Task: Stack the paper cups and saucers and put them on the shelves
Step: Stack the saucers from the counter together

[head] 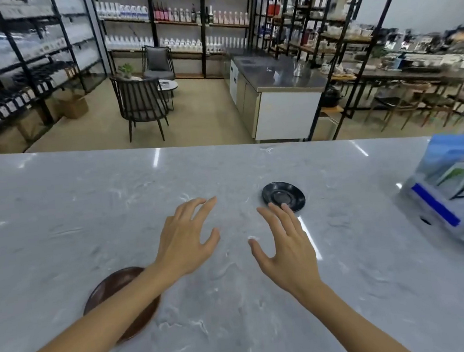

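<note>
Both hands, the left hand (187,240) and right hand (286,244), were spread empty above the tabletop (60,219), the right hand's fingertips just short of the black saucer (283,196) (likely rigid, glossy, breakable; best pinched at its rim).

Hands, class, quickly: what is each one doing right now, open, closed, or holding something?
Left hand: open, fingers spread, holding nothing.
Right hand: open, holding nothing, fingertips at the near edge of the black saucer.
</note>
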Available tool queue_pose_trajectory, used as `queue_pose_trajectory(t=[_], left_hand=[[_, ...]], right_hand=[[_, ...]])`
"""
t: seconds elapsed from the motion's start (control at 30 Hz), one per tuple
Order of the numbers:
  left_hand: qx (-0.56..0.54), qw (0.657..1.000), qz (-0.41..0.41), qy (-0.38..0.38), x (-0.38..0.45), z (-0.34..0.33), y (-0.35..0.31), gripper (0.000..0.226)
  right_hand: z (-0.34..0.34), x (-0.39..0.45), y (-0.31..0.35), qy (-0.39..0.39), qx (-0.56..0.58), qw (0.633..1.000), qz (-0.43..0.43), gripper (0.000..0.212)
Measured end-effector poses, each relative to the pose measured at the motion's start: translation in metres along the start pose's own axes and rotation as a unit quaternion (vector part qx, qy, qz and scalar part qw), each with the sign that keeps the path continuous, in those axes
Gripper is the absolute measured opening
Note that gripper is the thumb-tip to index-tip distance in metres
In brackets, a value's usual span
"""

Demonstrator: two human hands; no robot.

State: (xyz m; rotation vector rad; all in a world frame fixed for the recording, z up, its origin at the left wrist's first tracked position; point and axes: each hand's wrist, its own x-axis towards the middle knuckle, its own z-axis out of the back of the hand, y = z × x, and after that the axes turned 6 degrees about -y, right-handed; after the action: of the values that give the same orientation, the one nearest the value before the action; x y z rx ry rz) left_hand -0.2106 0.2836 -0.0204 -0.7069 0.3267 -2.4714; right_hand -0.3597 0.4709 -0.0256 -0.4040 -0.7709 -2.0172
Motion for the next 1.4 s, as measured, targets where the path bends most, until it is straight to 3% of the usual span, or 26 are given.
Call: queue_pose_trajectory(t=[0.27,0.63,0.9,1.13,1.4], left_hand=[[-0.018,0.997,0.067,0.016,0.052,-0.085,-0.058,0.067],[-0.090,0.964,0.246,0.038,0.122,-0.191,-0.119,0.066],[-0.162,0.917,0.356,0.082,0.174,-0.234,-0.115,0.080],[-0.237,0.882,0.394,0.105,0.199,-0.255,-0.104,0.090],[-0.203,0.904,0.345,0.150,0.168,-0.246,-0.093,0.103]], right_hand=[[-0.006,0.062,-0.124,0.034,0.039,0.999,-0.014,0.065],[-0.049,0.139,-0.274,0.188,0.147,0.968,-0.075,0.067],[-0.096,0.172,-0.314,0.268,0.211,0.923,-0.176,0.089],[-0.127,0.191,-0.317,0.299,0.232,0.909,-0.177,0.094],[-0.130,0.185,-0.307,0.356,0.216,0.902,-0.112,0.110]])
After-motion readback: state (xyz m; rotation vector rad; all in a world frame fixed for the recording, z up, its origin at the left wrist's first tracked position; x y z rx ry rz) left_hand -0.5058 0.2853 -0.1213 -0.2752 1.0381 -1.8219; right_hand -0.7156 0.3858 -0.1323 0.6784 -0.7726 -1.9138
